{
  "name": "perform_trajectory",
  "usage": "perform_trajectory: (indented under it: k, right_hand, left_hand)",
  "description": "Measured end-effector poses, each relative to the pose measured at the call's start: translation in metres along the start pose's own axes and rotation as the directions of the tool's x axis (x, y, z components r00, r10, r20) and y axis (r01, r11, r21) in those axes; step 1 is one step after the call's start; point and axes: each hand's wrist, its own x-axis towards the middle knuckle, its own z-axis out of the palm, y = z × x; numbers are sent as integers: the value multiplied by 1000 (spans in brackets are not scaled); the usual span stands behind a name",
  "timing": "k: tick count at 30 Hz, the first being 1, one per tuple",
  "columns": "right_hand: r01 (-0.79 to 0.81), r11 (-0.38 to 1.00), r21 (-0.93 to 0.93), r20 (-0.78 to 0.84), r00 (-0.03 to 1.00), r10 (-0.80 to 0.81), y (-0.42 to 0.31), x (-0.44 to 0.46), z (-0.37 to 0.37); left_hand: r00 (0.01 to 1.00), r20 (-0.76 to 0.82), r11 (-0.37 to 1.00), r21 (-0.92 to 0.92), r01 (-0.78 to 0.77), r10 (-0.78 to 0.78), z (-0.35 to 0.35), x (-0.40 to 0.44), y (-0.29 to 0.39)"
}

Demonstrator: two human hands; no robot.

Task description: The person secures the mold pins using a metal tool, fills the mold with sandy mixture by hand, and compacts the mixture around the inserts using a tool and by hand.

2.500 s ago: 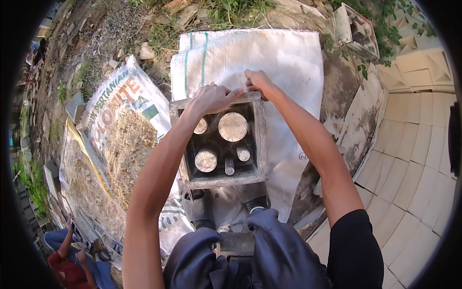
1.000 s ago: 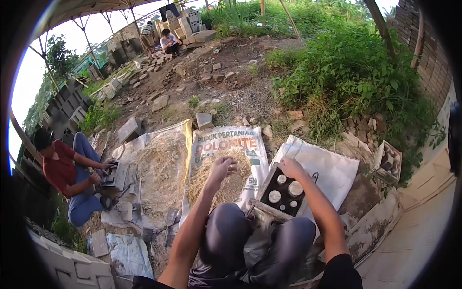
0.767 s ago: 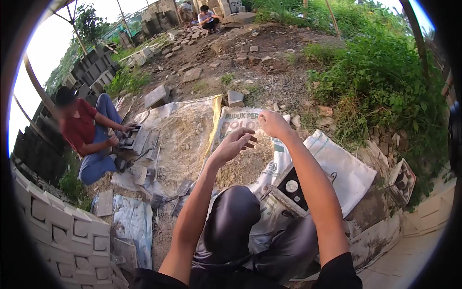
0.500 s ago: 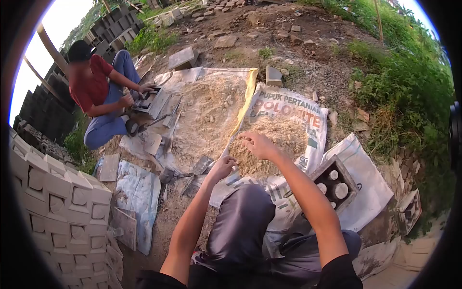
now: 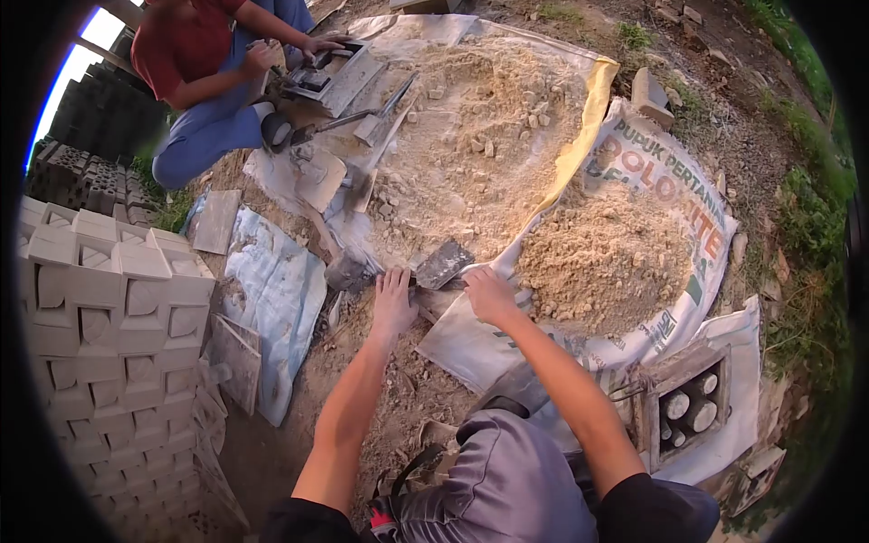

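Note:
My left hand (image 5: 395,303) lies palm down by the near edge of the sand, its fingers stretched out. It is beside a flat grey trowel blade (image 5: 444,264) and a dark tool head (image 5: 348,271); whether it touches either is unclear. My right hand (image 5: 490,296) is curled at the folded edge of a white printed sack (image 5: 466,337), with fingers that appear to pinch it. On this sack sits a mound of damp sandy mix (image 5: 602,258). Beyond a yellow-edged sheet (image 5: 579,149) spreads a wider heap of sand (image 5: 489,136).
A co-worker (image 5: 208,81) sits at the upper left, hands on a mould (image 5: 326,72). Stacked pale blocks (image 5: 100,281) rise at the left. A wooden mould with round cores (image 5: 685,407) stands at the right. A blue-white sack (image 5: 272,290) lies between.
My view has shifted down and to the left. My right hand has moved from over the sand mound to the sack's edge. My left hand has moved left and its fingers have straightened.

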Motion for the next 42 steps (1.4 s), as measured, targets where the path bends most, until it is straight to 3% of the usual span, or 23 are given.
perform_trajectory:
  k: [2, 6, 8, 12, 14, 18, 21, 23, 24, 25, 26, 27, 28, 29, 30, 31, 32, 33, 36, 38, 40, 41, 42]
  right_hand:
    - [31, 947, -319, -173, 981, -91, -8, -5, 9]
    - [-15, 961, -275, -226, 973, -49, -6, -17, 14]
    - [11, 992, -130, -261, 964, -45, -6, -24, 8]
    - [73, 996, -59, -287, 954, -87, -12, -44, -17]
    - [6, 996, 91, -325, 945, 24, -20, -48, -29]
    - [-1, 994, 110, -446, 894, 51, -27, -47, -40]
    - [-24, 998, 60, -472, 880, 49, -35, -47, -45]
    - [0, 945, 326, -417, 898, 144, -40, -45, -45]
    - [6, 949, 317, -422, 896, 136, -36, -42, -45]
    - [-114, 837, 535, -145, 964, 224, -31, -38, -40]
    - [-277, 675, 684, 152, 959, 239, -30, -36, -37]
    - [-267, 679, 684, 143, 962, 234, -36, -38, -42]
    - [-447, 516, 730, 367, 894, 255, -43, -46, -49]
    - [-621, 334, 709, 577, 784, 231, -48, -54, -54]
    - [-621, 338, 708, 573, 784, 239, -46, -60, -57]
    - [-596, 397, 698, 528, 803, 278, -43, -67, -60]
    - [-573, 455, 682, 479, 820, 314, -38, -75, -65]
    - [-492, 735, 467, 412, 856, 311, -13, -74, -61]
    - [-450, 799, 400, 459, 852, 250, 11, -86, -69]
    - [-558, 733, 389, 464, 806, 367, -2, -94, -82]
    - [-531, 546, 648, 464, 844, 271, -16, -103, -97]
    - [-471, 425, 773, 426, 882, 202, -22, -110, -105]
    - [-465, 430, 774, 420, 885, 201, -23, -114, -107]
  left_hand:
    - [996, 76, 999, -5, -43, 43, -10, 13, -7]
    - [960, 262, 995, -30, -92, 96, -26, 29, -5]
    - [940, 331, 997, -51, -65, 78, -30, 34, -6]
    - [965, 251, 996, -55, -65, 76, -88, 35, 14]
    - [975, 217, 999, -22, -43, 47, -116, 31, 20]
    - [997, 80, 1000, -9, -4, 4, -159, 12, 19]
    - [960, 147, 968, -31, 247, -240, -179, -4, 23]
    - [936, 183, 939, -110, 325, -302, -153, -14, 26]
    - [902, 222, 895, -176, 410, -370, -139, -17, 25]
    - [861, 329, 814, -315, 487, -388, -129, -20, 33]
    - [816, 435, 708, -432, 560, -380, -117, -22, 47]
    - [841, 428, 621, -572, 536, -332, -89, -21, 59]
    - [865, 415, 514, -696, 501, -282, -60, -16, 73]
    - [818, 522, 367, -731, 575, -242, -42, -5, 89]
    - [764, 619, 211, -735, 645, -181, -31, 2, 107]
    - [767, 619, 206, -738, 642, -172, -28, 1, 122]
    - [740, 662, 35, -742, 669, -118, -25, 0, 137]
    - [719, 693, -135, -718, 683, -53, -23, 0, 149]
    - [694, 709, -179, -705, 686, -127, 3, -1, 169]
    - [695, 711, -133, -703, 699, -107, 21, 1, 156]
    - [732, 681, -332, -694, 639, -18, 7, 4, 157]
    - [706, 703, -338, -688, 642, -90, -12, 0, 166]
    - [711, 697, -336, -693, 637, -89, -9, 1, 167]
